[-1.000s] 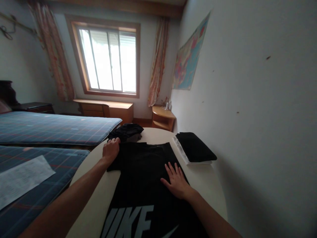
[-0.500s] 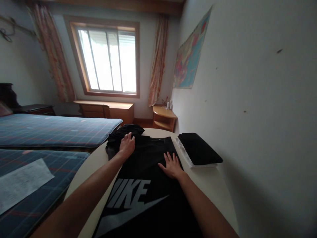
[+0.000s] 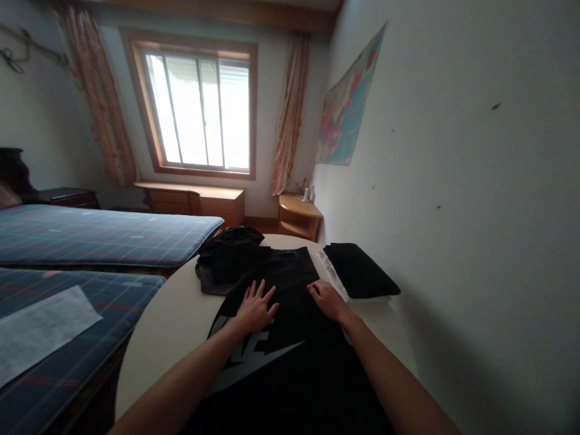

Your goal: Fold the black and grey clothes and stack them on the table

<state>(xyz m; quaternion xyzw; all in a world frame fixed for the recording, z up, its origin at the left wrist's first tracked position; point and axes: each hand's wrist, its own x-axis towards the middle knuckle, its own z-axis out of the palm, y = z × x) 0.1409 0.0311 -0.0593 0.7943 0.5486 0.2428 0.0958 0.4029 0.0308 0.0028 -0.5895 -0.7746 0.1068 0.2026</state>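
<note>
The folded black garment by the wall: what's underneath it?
The folded black garment lies on a white folded item, of which only the left edge and near edge show; the rest is covered. Both rest on the round table.

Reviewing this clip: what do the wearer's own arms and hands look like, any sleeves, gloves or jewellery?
Both forearms are bare up to the bottom edge of the picture, with no sleeve in view. The left hand and the right hand wear no gloves. No watch, ring or bracelet shows on the visible sides, though the light is dim.

Two hands [image 3: 256, 308], one black shirt [image 3: 290, 362]
</note>
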